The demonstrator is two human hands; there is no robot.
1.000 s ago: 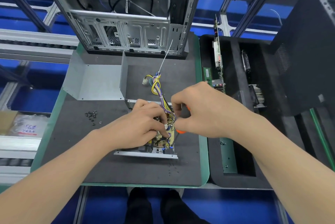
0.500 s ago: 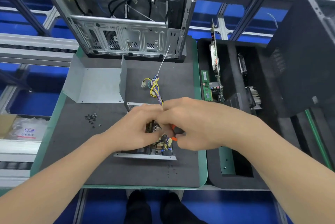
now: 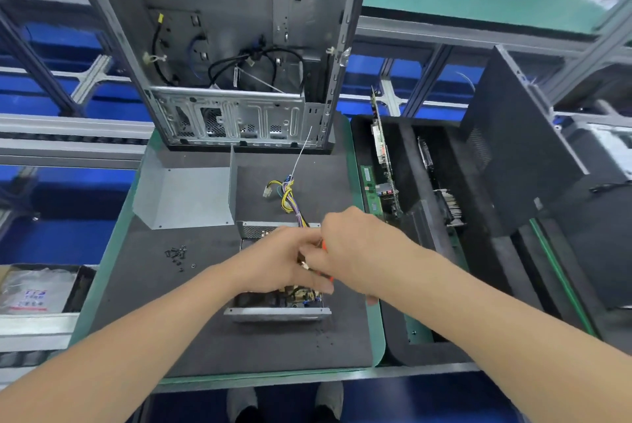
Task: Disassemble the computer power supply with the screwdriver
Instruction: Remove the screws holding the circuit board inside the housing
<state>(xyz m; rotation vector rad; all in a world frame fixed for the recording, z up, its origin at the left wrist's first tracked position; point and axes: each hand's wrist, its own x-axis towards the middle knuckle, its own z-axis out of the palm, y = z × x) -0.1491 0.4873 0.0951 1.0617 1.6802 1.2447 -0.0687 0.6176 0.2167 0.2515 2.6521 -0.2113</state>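
**Position.** The power supply (image 3: 277, 312) sits open near the middle of the worktop (image 3: 205, 337), on the black mat, directly beneath both my hands. Its cover (image 3: 184, 197) lies detached to its far left. A small cluster of screws (image 3: 176, 253) lies loose on the mat to the left. The wire harness (image 3: 290, 198) runs from the unit's far side across the mat. Beyond it the computer case (image 3: 239, 46) stands open at the far edge.

**Hands.** My right hand (image 3: 355, 251) is closed round the orange-handled screwdriver (image 3: 326, 277), of which only slivers of handle show. My left hand (image 3: 273, 262) is curled over the exposed circuit board (image 3: 302, 296). I cannot tell whether it pinches a part, steadies the shaft or merely braces. The driver tip and the screw it addresses are hidden.

**Handling.** The steel chassis looks rigid and fairly heavy, so I judge it will stay put under driver pressure. The board appears fragile, with components that bend easily, and the harness is limp and liable to snag. I judge the safe holds to be the chassis walls, the near flange and the board's bare edges, never the components or wires. The screws are small and apt to roll.

**Adjacent.** To the right, a foam tray (image 3: 396, 347) holds circuit cards (image 3: 379, 149) standing on edge.
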